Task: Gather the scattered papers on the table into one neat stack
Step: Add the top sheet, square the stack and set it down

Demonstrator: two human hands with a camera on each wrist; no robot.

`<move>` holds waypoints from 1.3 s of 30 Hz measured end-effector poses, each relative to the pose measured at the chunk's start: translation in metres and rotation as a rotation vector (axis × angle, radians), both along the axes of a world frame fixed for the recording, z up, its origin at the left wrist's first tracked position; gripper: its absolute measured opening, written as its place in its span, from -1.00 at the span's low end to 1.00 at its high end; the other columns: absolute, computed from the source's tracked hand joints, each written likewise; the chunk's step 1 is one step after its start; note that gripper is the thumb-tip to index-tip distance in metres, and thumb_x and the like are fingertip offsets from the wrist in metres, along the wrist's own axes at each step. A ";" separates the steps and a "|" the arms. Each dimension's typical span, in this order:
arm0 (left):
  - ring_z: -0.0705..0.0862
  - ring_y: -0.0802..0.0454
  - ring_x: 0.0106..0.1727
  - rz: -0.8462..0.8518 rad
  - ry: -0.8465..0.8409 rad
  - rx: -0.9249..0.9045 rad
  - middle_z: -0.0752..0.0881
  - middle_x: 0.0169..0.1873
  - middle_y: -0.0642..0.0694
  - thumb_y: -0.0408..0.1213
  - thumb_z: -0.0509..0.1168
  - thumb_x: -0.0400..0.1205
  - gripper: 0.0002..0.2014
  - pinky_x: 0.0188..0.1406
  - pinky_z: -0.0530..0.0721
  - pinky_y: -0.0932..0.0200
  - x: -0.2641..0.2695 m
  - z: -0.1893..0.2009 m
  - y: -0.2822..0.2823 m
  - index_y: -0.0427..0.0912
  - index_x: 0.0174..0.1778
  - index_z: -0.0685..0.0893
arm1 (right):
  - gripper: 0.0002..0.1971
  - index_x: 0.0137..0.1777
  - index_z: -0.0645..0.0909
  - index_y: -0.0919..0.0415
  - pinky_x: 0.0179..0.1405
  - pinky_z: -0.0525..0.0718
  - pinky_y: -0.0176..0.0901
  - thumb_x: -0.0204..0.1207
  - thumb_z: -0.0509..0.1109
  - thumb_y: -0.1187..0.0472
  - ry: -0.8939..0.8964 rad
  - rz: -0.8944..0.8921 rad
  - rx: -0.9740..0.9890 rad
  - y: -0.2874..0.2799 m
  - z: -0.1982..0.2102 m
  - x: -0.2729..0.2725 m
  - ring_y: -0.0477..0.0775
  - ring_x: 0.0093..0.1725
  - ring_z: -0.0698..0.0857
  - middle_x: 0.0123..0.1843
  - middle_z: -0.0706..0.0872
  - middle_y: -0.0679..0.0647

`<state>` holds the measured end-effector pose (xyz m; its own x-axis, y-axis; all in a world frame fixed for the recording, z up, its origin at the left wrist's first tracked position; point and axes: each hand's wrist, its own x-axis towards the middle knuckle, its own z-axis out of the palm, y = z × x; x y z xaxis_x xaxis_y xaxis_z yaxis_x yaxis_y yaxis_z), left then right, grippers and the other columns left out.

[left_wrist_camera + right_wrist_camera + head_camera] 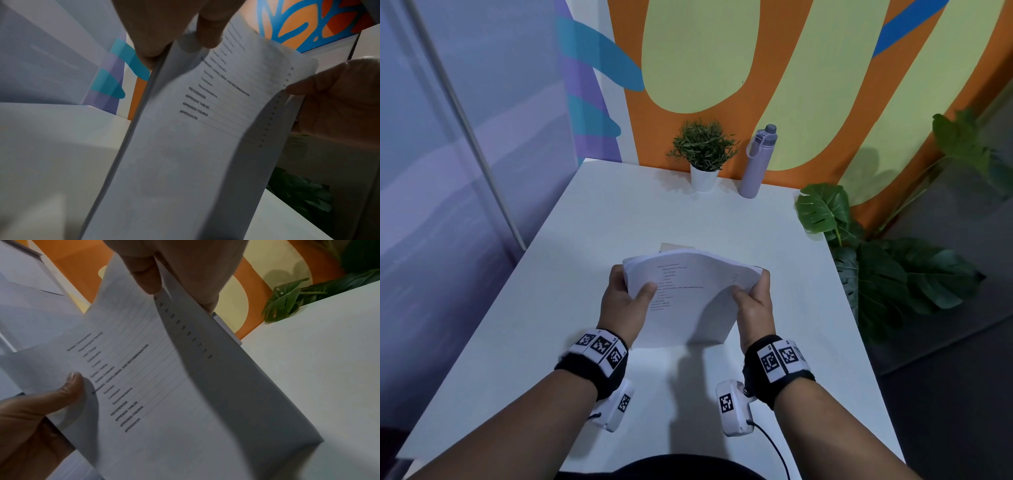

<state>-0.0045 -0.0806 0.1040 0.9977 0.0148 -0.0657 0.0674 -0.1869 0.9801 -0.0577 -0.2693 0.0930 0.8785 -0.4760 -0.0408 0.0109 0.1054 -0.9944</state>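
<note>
Painted orange and green wall behind, a white table (619, 212) carries a potted plant (703, 154) and a lilac bottle (756, 164) at its far edge, while the stack of papers (688, 298) stands upright on its lower edge at the table's middle. Bowed as the sheets are, they could splay or slip out of line if either grasp loosens. The left hand (623, 301) and right hand (755, 301) clasp opposite side edges, thumbs on the printed face, fingers curled behind.
</note>
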 end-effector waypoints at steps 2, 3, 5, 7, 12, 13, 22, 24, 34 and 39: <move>0.64 0.10 -0.16 -0.001 0.014 -0.005 0.64 -0.17 0.08 -0.32 0.41 0.48 -0.66 -0.16 0.61 0.18 -0.001 0.002 0.000 0.16 -0.05 0.43 | -0.65 0.13 0.40 0.13 -0.10 0.53 -0.12 0.32 0.24 0.31 -0.006 -0.005 0.013 -0.001 0.000 0.000 0.03 -0.11 0.58 -0.08 0.60 0.07; 0.63 0.19 -0.18 0.002 0.019 -0.016 0.63 -0.18 0.11 -0.37 0.44 0.45 -0.62 -0.24 0.58 0.25 -0.001 0.002 0.000 0.14 -0.03 0.45 | -0.63 0.14 0.40 0.14 -0.11 0.53 -0.13 0.31 0.25 0.32 -0.011 -0.006 0.025 -0.001 0.000 0.000 0.03 -0.11 0.58 -0.08 0.61 0.06; 0.60 0.27 -0.20 0.016 0.036 -0.042 0.61 -0.20 0.15 -0.42 0.48 0.40 -0.56 -0.35 0.51 0.34 -0.003 0.003 -0.002 0.06 0.04 0.46 | -0.62 0.14 0.40 0.14 -0.14 0.51 -0.14 0.29 0.27 0.33 -0.017 -0.001 0.042 -0.002 0.001 0.000 0.02 -0.13 0.58 -0.11 0.62 0.03; 0.60 0.27 -0.20 0.026 0.050 -0.050 0.61 -0.20 0.15 -0.43 0.51 0.38 -0.52 -0.37 0.50 0.36 -0.003 0.004 -0.002 0.05 0.06 0.45 | -0.64 0.12 0.39 0.15 -0.14 0.51 -0.16 0.31 0.28 0.30 -0.018 0.010 0.043 -0.003 0.000 0.000 -0.02 -0.14 0.59 -0.12 0.64 -0.01; 0.58 0.29 -0.20 0.005 0.052 -0.024 0.59 -0.21 0.18 -0.38 0.49 0.41 -0.50 -0.34 0.47 0.39 0.000 0.004 -0.002 0.28 -0.15 0.37 | -0.70 0.08 0.39 0.16 -0.07 0.54 -0.12 0.34 0.28 0.29 -0.005 0.012 0.038 -0.005 -0.002 0.000 0.02 -0.14 0.59 -0.14 0.64 0.01; 0.57 0.31 -0.20 0.001 0.047 -0.019 0.58 -0.21 0.19 -0.38 0.49 0.41 -0.50 -0.33 0.47 0.40 0.000 0.004 -0.002 0.28 -0.11 0.37 | -0.71 0.06 0.38 0.17 -0.06 0.54 -0.10 0.33 0.28 0.29 0.002 0.014 0.033 -0.005 -0.002 0.000 0.04 -0.13 0.59 -0.14 0.63 0.03; 0.59 0.01 -0.09 -0.026 0.059 0.032 0.60 -0.11 0.05 -0.39 0.43 0.48 -0.51 -0.12 0.51 0.27 0.001 -0.006 -0.001 0.06 0.19 0.36 | -0.78 0.06 0.45 0.07 0.03 0.60 -0.09 0.41 0.26 0.25 0.026 0.030 -0.007 -0.006 -0.008 0.001 0.00 -0.04 0.65 -0.01 0.68 0.01; 0.57 -0.06 0.00 -0.034 0.072 0.047 0.59 -0.01 -0.03 -0.38 0.41 0.49 -0.49 0.00 0.48 0.18 0.001 -0.009 0.000 -0.01 0.30 0.39 | -0.78 0.02 0.46 -0.03 0.02 0.60 -0.09 0.41 0.25 0.24 0.036 0.036 -0.024 -0.007 -0.009 0.002 0.00 -0.03 0.65 0.01 0.68 0.00; 0.64 0.00 -0.05 0.003 0.013 0.039 0.66 -0.14 0.12 -0.43 0.36 0.51 -0.68 0.00 0.58 0.12 0.012 0.000 -0.003 0.01 0.09 0.51 | -0.85 0.18 0.33 0.16 -0.13 0.51 -0.30 0.66 0.18 0.25 0.097 0.044 -0.305 -0.007 -0.016 -0.002 -0.18 -0.10 0.55 -0.10 0.56 -0.12; 0.72 -0.11 0.02 0.079 0.016 -0.026 0.72 0.01 -0.06 -0.39 0.41 0.47 -0.68 0.07 0.69 -0.03 0.032 0.008 0.002 -0.08 0.10 0.55 | -0.70 -0.28 0.21 0.02 -0.27 0.37 -0.14 0.66 0.15 0.29 0.201 0.065 -0.436 -0.002 -0.030 -0.009 -0.09 -0.38 0.30 -0.38 0.30 -0.06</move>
